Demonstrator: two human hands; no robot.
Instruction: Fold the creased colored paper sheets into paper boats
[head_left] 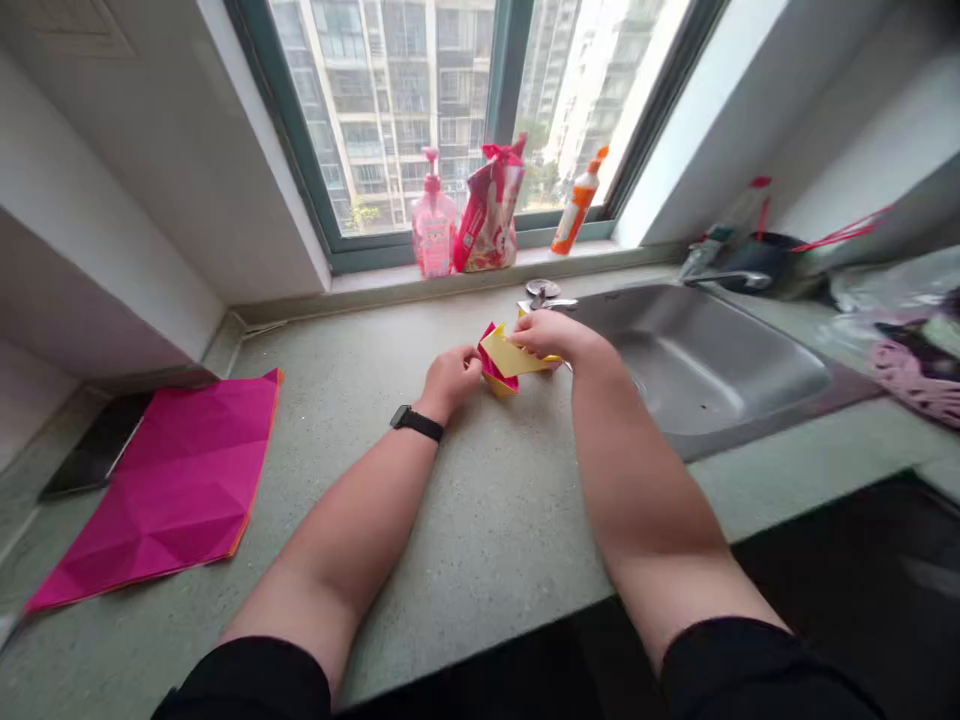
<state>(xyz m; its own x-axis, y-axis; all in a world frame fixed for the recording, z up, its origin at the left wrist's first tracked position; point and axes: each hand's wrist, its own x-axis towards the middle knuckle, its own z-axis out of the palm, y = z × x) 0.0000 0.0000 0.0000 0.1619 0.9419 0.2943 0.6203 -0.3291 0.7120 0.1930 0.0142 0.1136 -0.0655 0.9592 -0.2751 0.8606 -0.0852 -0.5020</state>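
A small folded paper piece (506, 360), yellow with pink parts, sits on the grey-green counter (480, 520) between my hands. My left hand (450, 378), with a black watch at the wrist, pinches its left side with closed fingers. My right hand (551, 335) grips its upper right edge, fingers curled over the yellow flap. Part of the paper is hidden under my right hand.
A creased pink paper stack (169, 485) lies at the left, a dark phone (94, 445) beside it. A steel sink (705, 365) is at the right. On the sill stand a pink pump bottle (433, 220), a red-white bag (491, 210) and an orange bottle (577, 205).
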